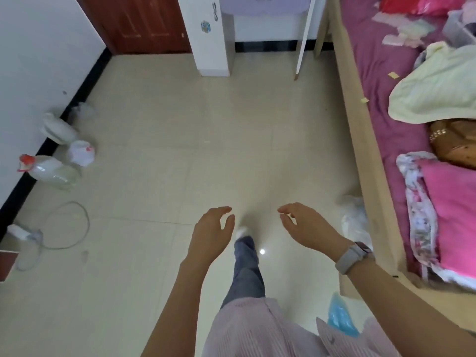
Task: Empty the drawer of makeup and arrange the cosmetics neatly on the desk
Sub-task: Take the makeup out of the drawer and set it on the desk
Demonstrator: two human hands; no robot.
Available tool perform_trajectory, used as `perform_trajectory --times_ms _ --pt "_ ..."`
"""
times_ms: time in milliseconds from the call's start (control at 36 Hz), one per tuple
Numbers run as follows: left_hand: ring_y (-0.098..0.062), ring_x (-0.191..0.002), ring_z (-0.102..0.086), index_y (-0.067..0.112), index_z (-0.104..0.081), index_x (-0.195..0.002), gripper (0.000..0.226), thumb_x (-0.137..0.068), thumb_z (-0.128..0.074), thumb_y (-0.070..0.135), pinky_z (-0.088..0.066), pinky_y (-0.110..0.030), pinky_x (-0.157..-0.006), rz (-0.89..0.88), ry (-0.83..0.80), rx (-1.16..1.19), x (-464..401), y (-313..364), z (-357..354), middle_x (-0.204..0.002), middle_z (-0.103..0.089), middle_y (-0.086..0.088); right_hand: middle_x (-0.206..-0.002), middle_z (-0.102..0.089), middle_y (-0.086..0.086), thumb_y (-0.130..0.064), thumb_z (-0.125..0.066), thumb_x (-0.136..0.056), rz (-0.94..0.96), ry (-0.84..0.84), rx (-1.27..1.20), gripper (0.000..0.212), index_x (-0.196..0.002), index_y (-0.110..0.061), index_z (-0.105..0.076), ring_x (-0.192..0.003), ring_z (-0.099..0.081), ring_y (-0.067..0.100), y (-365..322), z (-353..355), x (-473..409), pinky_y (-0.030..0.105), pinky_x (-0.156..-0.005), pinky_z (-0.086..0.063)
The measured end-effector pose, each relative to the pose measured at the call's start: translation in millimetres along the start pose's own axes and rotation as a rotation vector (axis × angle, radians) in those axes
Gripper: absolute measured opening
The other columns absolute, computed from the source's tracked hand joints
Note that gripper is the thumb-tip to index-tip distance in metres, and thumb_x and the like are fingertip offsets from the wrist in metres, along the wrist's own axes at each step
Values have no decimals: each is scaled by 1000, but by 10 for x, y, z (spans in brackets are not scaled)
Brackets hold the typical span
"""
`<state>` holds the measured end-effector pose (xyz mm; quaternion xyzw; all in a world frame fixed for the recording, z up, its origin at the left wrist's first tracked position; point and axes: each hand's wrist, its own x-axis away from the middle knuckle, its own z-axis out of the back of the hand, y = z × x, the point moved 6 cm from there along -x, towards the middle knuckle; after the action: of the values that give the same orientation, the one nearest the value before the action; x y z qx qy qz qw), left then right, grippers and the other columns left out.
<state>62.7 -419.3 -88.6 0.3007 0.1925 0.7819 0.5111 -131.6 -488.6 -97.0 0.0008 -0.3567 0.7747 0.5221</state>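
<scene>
A white desk [212, 34] with a lilac drawer front [262, 5] stands against the far wall at the top of the view, across the tiled floor. No makeup shows. My left hand [211, 234] hangs in front of me over the floor, fingers loosely curled, holding nothing. A short way to its right, my right hand [305, 228] is held the same way, empty, with a watch on its wrist. Both hands are far from the desk.
A bed [381, 81] with a purple sheet, clothes and pillows runs along the right. Plastic bottles [49, 171] and a cable [64, 225] lie by the left wall. Plastic bags [356, 222] sit beside the bed frame. A brown door [139, 21] is at the far left.
</scene>
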Motion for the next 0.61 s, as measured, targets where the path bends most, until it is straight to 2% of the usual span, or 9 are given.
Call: perform_trajectory --times_ms 167,333,611 --pt "-16 -117 -50 16 -55 -126 33 -96 -47 27 -36 -27 -100 59 1 43 -1410 -12 254 -129 -55 -1 -121 -60 4 -24 -40 -97 -3 -23 9 32 -124 -12 -54 -111 -54 20 -146 456 -1407 22 -93 -36" --pt "-17 -117 -50 15 -56 -125 33 -96 -47 27 -34 -26 -98 26 -1 2 -2895 291 721 -127 -55 -3 -117 -62 6 -22 -40 -98 -64 -13 -26 31 -121 -12 -56 -107 -56 22 -363 1162 -2707 27 -91 -41" --pt "-21 -113 -54 13 -55 -125 34 -96 -46 27 -40 -31 -98 38 -207 -19 -4828 879 525 -124 -58 -6 -112 -63 11 -20 -37 -98 -231 -50 -93 31 -113 -4 -59 -102 -57 27 41 1833 -4252 32 -90 -43"
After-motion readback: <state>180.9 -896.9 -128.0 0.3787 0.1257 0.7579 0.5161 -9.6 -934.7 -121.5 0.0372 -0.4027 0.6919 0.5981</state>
